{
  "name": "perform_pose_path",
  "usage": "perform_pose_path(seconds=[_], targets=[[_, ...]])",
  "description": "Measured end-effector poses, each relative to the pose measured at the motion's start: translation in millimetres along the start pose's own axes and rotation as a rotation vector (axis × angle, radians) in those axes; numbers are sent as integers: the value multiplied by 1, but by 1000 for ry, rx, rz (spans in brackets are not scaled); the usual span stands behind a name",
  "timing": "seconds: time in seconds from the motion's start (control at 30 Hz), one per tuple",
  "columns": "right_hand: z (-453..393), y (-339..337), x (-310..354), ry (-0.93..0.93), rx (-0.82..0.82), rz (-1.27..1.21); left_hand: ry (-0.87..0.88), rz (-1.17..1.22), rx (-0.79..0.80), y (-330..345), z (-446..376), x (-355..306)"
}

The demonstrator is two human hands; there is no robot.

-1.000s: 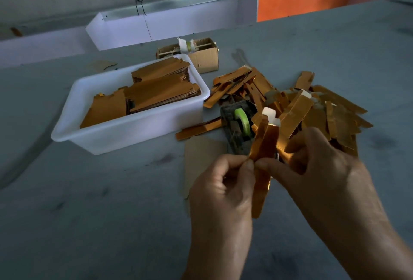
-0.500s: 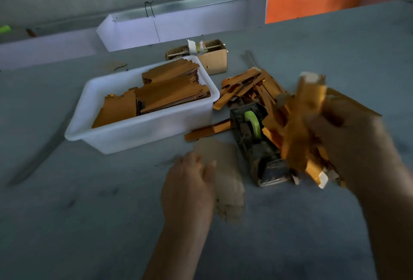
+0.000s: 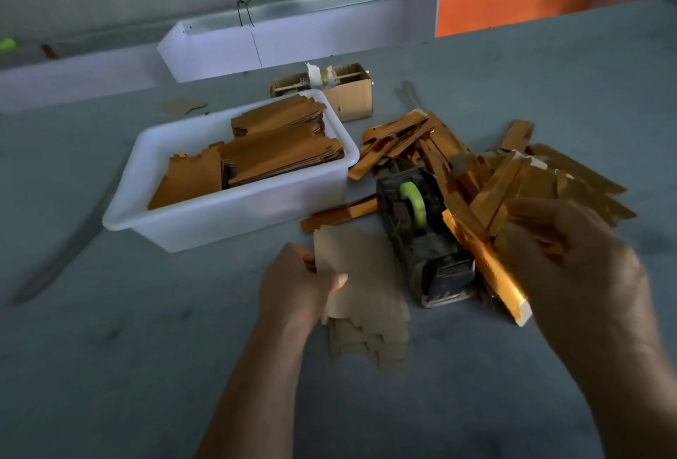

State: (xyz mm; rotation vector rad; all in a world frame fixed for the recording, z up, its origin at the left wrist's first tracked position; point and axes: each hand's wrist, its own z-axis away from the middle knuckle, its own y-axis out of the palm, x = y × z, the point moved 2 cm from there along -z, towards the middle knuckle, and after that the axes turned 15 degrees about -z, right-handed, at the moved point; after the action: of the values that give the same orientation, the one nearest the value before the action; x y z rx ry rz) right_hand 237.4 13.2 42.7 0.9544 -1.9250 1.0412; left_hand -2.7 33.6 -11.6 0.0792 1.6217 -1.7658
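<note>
My left hand (image 3: 295,284) pinches the left edge of the top sheet of a small stack of brown cut card pieces (image 3: 366,297) lying on the grey table. My right hand (image 3: 571,264) grips a bundle of shiny gold folded strips (image 3: 491,235), one long end sticking down toward me. Between the hands stands a dirty black tape dispenser (image 3: 425,242) with a green tape roll (image 3: 414,202). Behind it lies a loose pile of gold strips (image 3: 432,147).
A white plastic tub (image 3: 234,216) holding stacks of brown card blanks sits left of the pile. A small cardboard box (image 3: 351,99) with a tape spool stands behind it. White troughs (image 3: 285,44) and an orange panel (image 3: 513,0) line the far table edge.
The hands have parted: my right hand carried the gold strips off to the right, and my left hand dropped to the brown card stack and took hold of its top sheet.
</note>
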Motion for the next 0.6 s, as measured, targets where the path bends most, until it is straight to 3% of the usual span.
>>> perform_pose_path(seconds=[0.13,0.27,0.4,0.6], targets=[[6,-8,12,-9,3,-138,-31,383,11,-16,15,7],[19,0,25,156,221,-344,43,794,248,-30,47,-6],[31,15,28,357,449,-573,172,793,315,-36,68,-18],[37,24,20,509,435,-718,213,756,322,-26,79,-27]])
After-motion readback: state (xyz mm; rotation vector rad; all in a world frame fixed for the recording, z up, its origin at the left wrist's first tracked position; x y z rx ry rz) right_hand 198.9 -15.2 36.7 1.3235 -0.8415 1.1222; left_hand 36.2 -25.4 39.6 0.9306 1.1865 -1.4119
